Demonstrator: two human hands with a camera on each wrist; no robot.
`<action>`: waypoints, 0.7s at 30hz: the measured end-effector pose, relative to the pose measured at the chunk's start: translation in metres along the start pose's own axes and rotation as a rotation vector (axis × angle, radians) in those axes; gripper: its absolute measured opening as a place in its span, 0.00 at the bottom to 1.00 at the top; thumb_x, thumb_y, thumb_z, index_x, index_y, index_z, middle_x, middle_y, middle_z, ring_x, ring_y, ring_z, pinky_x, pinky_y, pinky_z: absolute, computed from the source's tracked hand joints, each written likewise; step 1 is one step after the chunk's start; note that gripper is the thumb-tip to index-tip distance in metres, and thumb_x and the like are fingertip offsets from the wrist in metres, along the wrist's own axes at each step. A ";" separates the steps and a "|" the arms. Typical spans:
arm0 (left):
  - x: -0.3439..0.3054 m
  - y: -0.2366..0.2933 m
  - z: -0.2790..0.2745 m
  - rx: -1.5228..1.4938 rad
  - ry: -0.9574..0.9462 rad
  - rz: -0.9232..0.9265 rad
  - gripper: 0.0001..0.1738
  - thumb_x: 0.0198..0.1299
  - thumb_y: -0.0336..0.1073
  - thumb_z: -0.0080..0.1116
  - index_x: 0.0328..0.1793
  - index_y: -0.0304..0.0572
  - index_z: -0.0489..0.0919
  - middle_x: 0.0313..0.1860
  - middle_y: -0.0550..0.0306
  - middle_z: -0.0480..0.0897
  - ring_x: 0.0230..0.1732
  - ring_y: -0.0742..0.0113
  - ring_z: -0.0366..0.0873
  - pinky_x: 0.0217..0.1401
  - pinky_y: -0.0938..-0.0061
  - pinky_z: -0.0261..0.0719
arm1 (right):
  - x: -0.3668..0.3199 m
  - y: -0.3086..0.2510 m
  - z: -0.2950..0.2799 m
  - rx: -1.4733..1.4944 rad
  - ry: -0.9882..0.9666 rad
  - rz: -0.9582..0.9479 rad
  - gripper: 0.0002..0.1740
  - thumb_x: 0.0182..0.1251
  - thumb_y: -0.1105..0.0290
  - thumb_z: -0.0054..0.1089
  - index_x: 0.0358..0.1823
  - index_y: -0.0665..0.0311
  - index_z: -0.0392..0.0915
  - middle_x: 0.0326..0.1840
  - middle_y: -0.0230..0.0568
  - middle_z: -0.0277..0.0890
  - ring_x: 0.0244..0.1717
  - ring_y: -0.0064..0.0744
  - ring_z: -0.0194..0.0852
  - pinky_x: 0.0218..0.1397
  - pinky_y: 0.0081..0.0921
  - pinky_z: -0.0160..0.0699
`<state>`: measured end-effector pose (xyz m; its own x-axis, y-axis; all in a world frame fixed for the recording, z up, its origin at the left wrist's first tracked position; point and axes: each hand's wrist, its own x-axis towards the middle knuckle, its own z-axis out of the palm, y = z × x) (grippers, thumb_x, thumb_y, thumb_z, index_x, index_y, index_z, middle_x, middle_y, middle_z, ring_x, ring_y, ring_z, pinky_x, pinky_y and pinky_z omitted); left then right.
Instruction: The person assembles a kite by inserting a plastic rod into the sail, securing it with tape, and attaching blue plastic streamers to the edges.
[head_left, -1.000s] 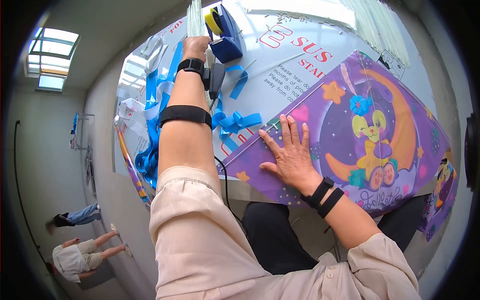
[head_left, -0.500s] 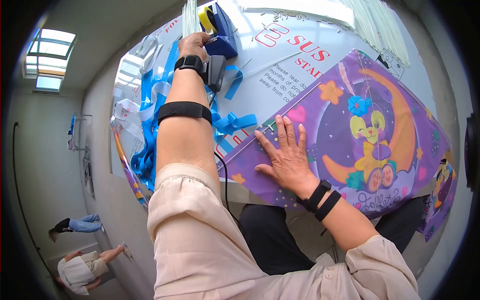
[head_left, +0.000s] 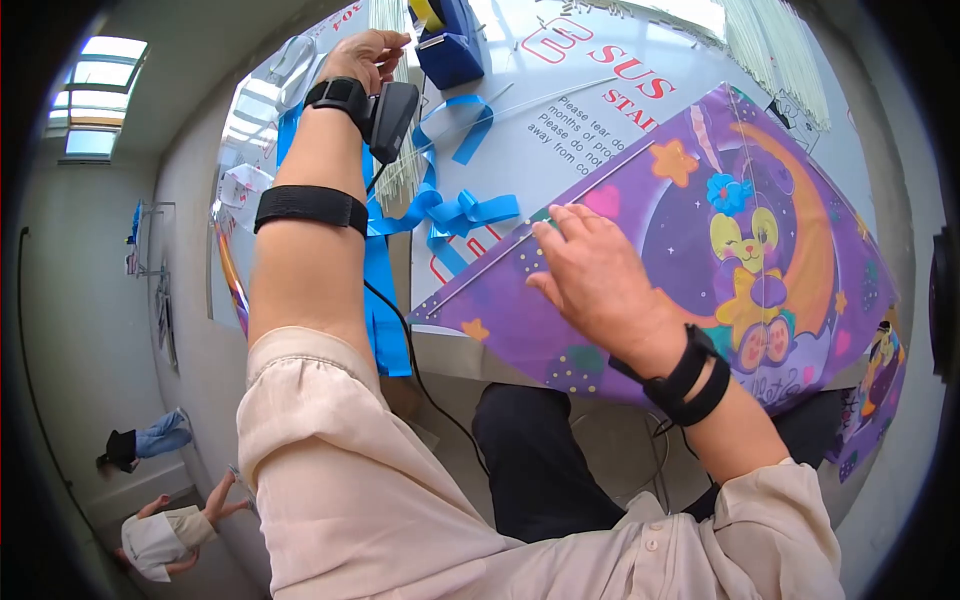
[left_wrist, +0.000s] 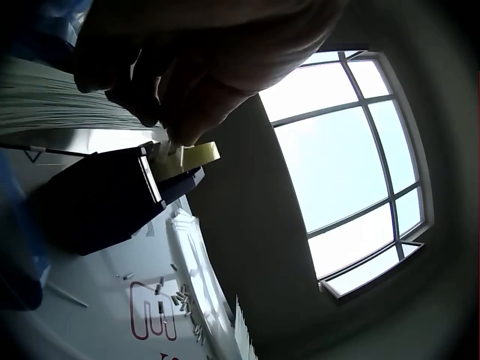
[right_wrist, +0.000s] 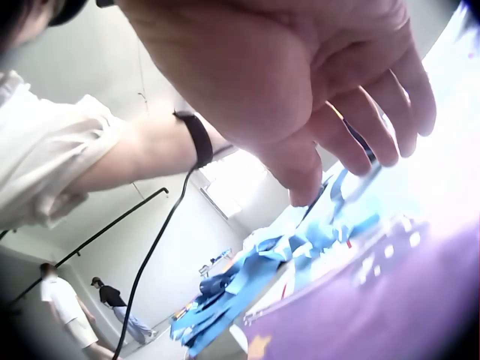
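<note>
My left hand [head_left: 362, 58] is beside a blue tape dispenser [head_left: 445, 45] with a yellow roll. In the left wrist view its thumb and fingers pinch a small whitish strip of tape [left_wrist: 177, 156], which overlaps the dispenser there. Below that hand lies a bundle of thin pale rods [head_left: 398, 180]. My right hand [head_left: 600, 280] is over the left part of a purple kite [head_left: 700, 290] printed with a rabbit on an orange moon. Its fingers are loosely bent and hold nothing. A thin white rod [head_left: 590, 190] lies along the kite's upper left edge.
Blue ribbon [head_left: 470, 210] lies tangled left of the kite. More pale rods [head_left: 765, 60] and small scattered tubes [head_left: 600, 8] are at the back of the white printed table sheet [head_left: 520, 130]. A black cable [head_left: 425, 390] hangs from my left wrist. Two people [head_left: 160, 540] are far left.
My left hand has come away from the dispenser and moved left, uncovering the lower end of the rod bundle. My right hand, flat on the kite before, has lifted and bent its fingers.
</note>
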<state>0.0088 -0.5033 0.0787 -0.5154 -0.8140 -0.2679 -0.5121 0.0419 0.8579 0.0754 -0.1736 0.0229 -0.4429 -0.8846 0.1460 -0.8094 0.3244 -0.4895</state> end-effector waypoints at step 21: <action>0.011 0.001 0.002 -0.058 -0.190 -0.031 0.08 0.55 0.30 0.61 0.30 0.29 0.81 0.21 0.53 0.77 0.16 0.76 0.70 0.14 0.89 0.66 | 0.160 0.042 0.017 -0.314 -0.077 -0.129 0.08 0.58 0.76 0.50 0.31 0.63 0.80 0.33 0.45 0.81 0.36 0.42 0.82 0.37 0.31 0.82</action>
<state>0.0008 -0.5112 0.0753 -0.6235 -0.6902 -0.3674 -0.4918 -0.0191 0.8705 -0.0233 -0.3076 0.0108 -0.3085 -0.9438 0.1184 -0.9413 0.2850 -0.1808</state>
